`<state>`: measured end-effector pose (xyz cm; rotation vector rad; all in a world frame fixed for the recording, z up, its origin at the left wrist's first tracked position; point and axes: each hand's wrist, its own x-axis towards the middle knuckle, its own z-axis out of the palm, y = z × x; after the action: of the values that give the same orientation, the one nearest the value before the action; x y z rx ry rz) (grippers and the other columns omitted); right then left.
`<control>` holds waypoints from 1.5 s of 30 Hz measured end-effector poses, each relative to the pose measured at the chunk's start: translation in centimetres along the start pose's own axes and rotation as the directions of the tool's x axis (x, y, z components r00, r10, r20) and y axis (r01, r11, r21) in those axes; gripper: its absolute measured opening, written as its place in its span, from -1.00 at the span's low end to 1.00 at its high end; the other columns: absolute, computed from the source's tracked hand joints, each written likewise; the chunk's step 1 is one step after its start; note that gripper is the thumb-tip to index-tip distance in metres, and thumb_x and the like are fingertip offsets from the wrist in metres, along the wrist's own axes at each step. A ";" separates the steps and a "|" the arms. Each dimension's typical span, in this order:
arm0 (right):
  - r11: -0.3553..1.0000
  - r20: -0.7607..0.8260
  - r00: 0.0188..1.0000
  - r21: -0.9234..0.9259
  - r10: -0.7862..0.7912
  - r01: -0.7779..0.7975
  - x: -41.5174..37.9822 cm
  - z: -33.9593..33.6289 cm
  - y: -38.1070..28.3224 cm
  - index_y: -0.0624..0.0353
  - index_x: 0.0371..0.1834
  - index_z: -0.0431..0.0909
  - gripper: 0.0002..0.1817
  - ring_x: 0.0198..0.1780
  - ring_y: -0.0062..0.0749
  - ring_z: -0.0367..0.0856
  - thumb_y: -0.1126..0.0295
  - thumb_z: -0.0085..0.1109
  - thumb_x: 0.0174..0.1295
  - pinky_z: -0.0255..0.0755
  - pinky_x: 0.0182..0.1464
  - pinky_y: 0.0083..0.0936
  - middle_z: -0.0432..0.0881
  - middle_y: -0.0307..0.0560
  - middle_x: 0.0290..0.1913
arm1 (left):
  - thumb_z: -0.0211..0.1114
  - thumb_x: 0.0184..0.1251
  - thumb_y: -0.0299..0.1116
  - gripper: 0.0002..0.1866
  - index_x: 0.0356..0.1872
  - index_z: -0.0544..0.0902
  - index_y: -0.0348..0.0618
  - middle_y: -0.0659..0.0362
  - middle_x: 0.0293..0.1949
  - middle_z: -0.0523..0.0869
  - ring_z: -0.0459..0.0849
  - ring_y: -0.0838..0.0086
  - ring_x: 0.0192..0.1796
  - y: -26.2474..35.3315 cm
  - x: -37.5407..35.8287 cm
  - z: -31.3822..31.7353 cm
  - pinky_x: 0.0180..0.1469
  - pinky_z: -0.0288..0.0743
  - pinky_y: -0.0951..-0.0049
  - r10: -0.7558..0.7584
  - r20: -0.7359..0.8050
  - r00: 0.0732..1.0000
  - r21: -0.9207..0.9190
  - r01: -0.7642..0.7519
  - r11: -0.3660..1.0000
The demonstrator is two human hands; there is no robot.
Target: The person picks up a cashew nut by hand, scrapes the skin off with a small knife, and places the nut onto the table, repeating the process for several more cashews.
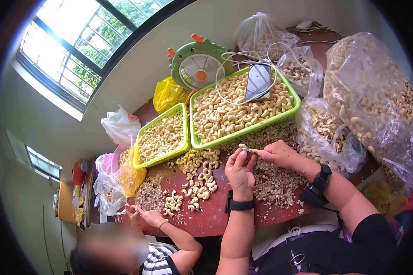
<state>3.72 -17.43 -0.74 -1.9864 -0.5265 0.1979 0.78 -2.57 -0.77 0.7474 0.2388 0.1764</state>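
My left hand is raised over the table, its fingertips pinching a cashew nut. In my right hand is a small knife with a light handle, its short blade touching or very near the nut. Below both hands spreads a heap of brown cashew skin scraps. Loose pale cashews lie on the red table to the left of my left hand. Just beyond my hands stands a large green basket full of cashews.
A phone with a white cable lies on the large basket's nuts. A smaller green basket stands left of it, a green fan behind. Bags of cashews crowd the right. Another person's hands work at the lower left.
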 end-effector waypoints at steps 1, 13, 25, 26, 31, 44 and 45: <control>1.000 0.002 1.000 0.000 0.000 0.000 0.0 0.0 0.0 0.26 -0.62 0.49 -0.49 -0.66 -0.34 0.39 -0.02 -0.09 0.13 0.28 -0.54 -0.43 0.41 0.01 -0.71 | 0.13 0.08 -0.64 -0.88 -0.32 0.49 -0.35 0.08 -0.33 0.58 0.60 0.40 -0.30 0.0 0.0 0.0 -0.25 0.62 0.38 0.010 -0.001 1.000 0.007 -0.010 1.000; 0.998 0.014 1.000 -0.057 -0.008 0.009 0.1 0.0 0.2 0.25 -0.60 0.50 -0.47 -0.63 -0.21 0.44 -0.06 -0.12 0.12 0.30 -0.52 -0.39 0.44 0.06 -0.69 | 0.11 0.07 -0.60 -0.87 -0.32 0.47 -0.28 0.12 -0.35 0.60 0.61 0.42 -0.29 -0.1 0.1 -0.4 -0.24 0.60 0.40 0.018 -0.007 1.000 0.041 -0.017 0.999; 0.999 -0.015 1.000 -0.043 -0.001 0.000 0.2 0.2 0.3 0.27 -0.61 0.50 -0.48 -0.63 -0.28 0.45 -0.03 -0.11 0.12 0.31 -0.52 -0.42 0.45 0.04 -0.70 | 0.10 0.06 -0.60 -0.90 -0.36 0.45 -0.28 0.10 -0.37 0.58 0.60 0.39 -0.29 -0.3 0.2 -0.6 -0.20 0.58 0.37 -0.007 -0.004 1.000 -0.008 0.007 1.000; 0.999 -0.013 1.000 -0.038 0.010 -0.010 0.2 0.3 0.4 0.27 -0.62 0.50 -0.48 -0.65 -0.32 0.43 -0.03 -0.10 0.12 0.31 -0.53 -0.43 0.44 0.02 -0.71 | 0.10 0.07 -0.59 -0.88 -0.33 0.46 -0.28 0.11 -0.35 0.59 0.60 0.39 -0.27 -0.3 0.1 -0.5 -0.20 0.58 0.37 -0.015 -0.010 1.000 -0.014 0.015 1.000; 0.999 0.002 0.999 -0.007 0.032 -0.032 0.2 0.3 0.4 0.27 -0.63 0.49 -0.50 -0.67 -0.44 0.38 -0.01 -0.07 0.12 0.29 -0.55 -0.47 0.41 -0.04 -0.74 | 0.12 0.11 -0.57 -0.83 -0.24 0.48 -0.27 0.10 -0.29 0.61 0.61 0.38 -0.21 -0.1 0.1 -0.4 -0.18 0.57 0.37 -0.046 -0.019 0.999 -0.024 0.046 0.999; 0.999 0.009 1.000 0.049 0.002 -0.003 0.1 0.2 0.4 0.27 -0.62 0.49 -0.50 -0.68 -0.46 0.33 0.00 -0.07 0.13 0.25 -0.57 -0.46 0.38 -0.06 -0.75 | 0.11 0.14 -0.58 -0.86 -0.25 0.52 -0.28 0.06 -0.25 0.61 0.60 0.34 -0.18 -0.2 0.2 -0.5 -0.15 0.58 0.34 -0.049 0.028 0.998 -0.016 0.049 0.999; 0.999 0.010 1.000 0.046 -0.002 0.002 0.1 0.2 0.4 0.28 -0.62 0.48 -0.50 -0.68 -0.46 0.33 0.00 -0.07 0.13 0.25 -0.57 -0.46 0.38 -0.06 -0.75 | 0.12 0.13 -0.58 -0.87 -0.27 0.52 -0.28 0.06 -0.25 0.61 0.61 0.35 -0.19 -0.2 0.2 -0.6 -0.16 0.58 0.35 -0.051 0.034 0.998 -0.021 0.052 0.998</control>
<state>3.86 -17.41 -1.15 -1.9416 -0.5259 0.2169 0.82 -2.25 -1.33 0.7210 0.2242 0.1174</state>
